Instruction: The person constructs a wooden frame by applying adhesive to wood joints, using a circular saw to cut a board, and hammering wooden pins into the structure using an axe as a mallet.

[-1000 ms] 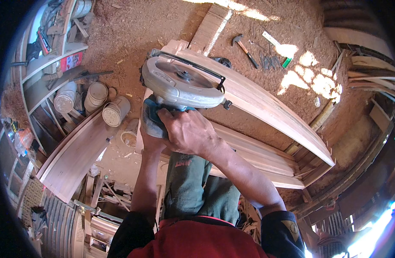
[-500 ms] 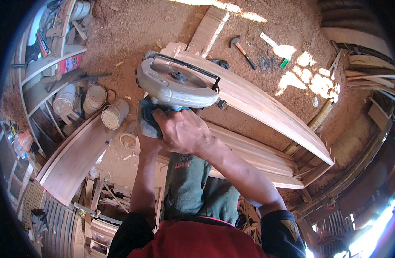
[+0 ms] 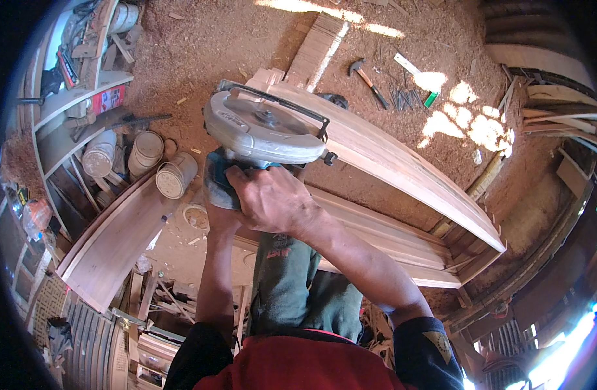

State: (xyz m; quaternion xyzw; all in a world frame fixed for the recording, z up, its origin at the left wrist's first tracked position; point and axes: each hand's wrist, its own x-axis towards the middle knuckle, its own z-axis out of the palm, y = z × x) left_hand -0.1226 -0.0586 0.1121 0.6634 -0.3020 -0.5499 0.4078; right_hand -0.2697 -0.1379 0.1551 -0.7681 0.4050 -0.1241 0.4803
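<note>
A circular saw [image 3: 266, 140] with a silver guard, a round blade and a blue-grey body is held in front of me, its blade face turned up. My right hand [image 3: 275, 198] is closed on its handle area, knuckles up. My left hand [image 3: 221, 213] grips the body from the left and below; the right hand and the saw hide most of its fingers. Beneath the saw lies a long curved wooden frame [image 3: 389, 153], its planks meeting at a narrow end to the right. Whether the blade touches the wood cannot be made out.
A hammer [image 3: 368, 83], a pile of nails [image 3: 407, 99] and a square with a green handle [image 3: 431, 99] lie on the dusty ground beyond the frame. Several buckets [image 3: 176, 175] stand left, beside a curved plank piece [image 3: 116, 250]. More curved boards [image 3: 561, 97] are stacked at right.
The saw and both hands have shifted slightly left, and the saw's guard is tilted a little differently. Both hands keep their hold.
</note>
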